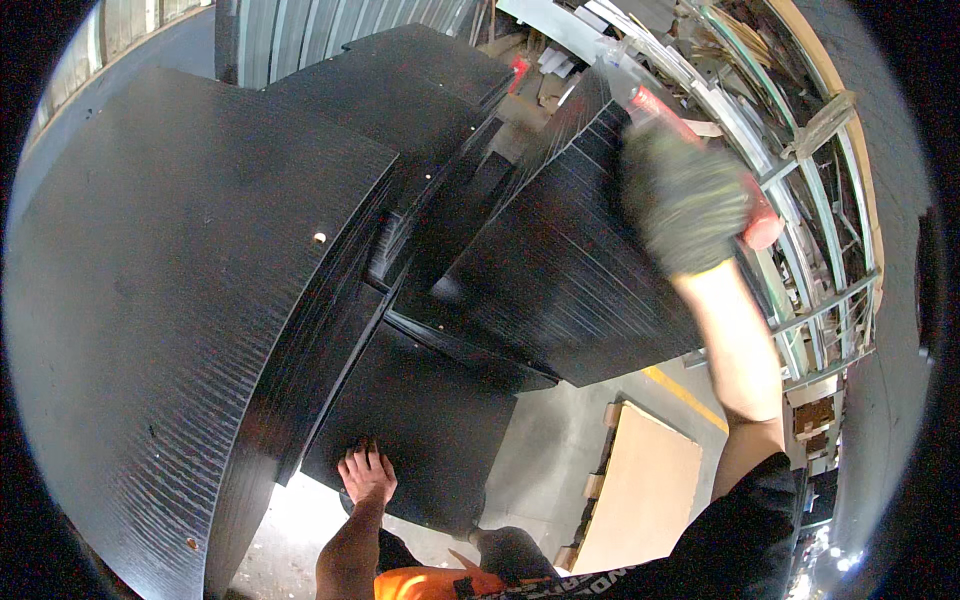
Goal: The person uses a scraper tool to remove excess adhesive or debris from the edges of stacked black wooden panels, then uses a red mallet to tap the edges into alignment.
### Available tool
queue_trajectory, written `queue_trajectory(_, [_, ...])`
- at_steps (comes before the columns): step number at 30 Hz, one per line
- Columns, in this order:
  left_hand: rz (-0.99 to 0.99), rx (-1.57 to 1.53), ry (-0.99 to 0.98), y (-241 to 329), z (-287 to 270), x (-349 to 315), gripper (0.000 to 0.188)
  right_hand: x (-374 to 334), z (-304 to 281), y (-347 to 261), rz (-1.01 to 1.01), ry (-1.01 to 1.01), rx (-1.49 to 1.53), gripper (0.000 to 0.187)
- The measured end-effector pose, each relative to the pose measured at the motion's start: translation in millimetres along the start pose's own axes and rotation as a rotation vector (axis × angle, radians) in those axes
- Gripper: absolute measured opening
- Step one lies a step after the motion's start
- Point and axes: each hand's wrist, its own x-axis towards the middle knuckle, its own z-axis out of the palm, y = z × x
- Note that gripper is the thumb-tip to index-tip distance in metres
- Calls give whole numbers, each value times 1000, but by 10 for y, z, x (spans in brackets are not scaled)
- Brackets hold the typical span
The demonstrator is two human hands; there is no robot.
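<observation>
My left hand [368, 475], bare, lies with its fingers spread on the lower black wood-grained panel [440, 410], close to the panel's near edge. Raised over the far right side, my right hand [688, 200] wears a dark glove and is blurred by motion. It is closed around the red handle of a hammer [764, 222], whose head at the far end is smeared. Below the glove leans another black board [590, 260] with pale streaks of light across it. On the left a large black panel [190, 260] has small pale round spots near its edge.
Behind the black boards stands a ribbed metal sheet [330, 40]. A rack [800, 190] packed with long strips and offcuts curves along the right. On the concrete floor rests a light brown board on a pallet [645, 480], beside a yellow line [685, 397].
</observation>
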Motion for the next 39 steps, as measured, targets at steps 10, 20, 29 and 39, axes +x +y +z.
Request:
queue_trajectory(10, [-25,7,-27,24,4,-14,45,220,-129,213,150,-25,13,10])
queue_trajectory(20, [-30,-7,-103,26,-56,-27,45,43,-9,146,165,65,3,14])
queue_trajectory(29, [1,-17,-45,28,35,-43,44,-865,848,-1272,-555,95,-247,3])
queue_trajectory(39, [-53,-7,-69,13,-3,-32,42,-452,534,-792,-83,109,407,12])
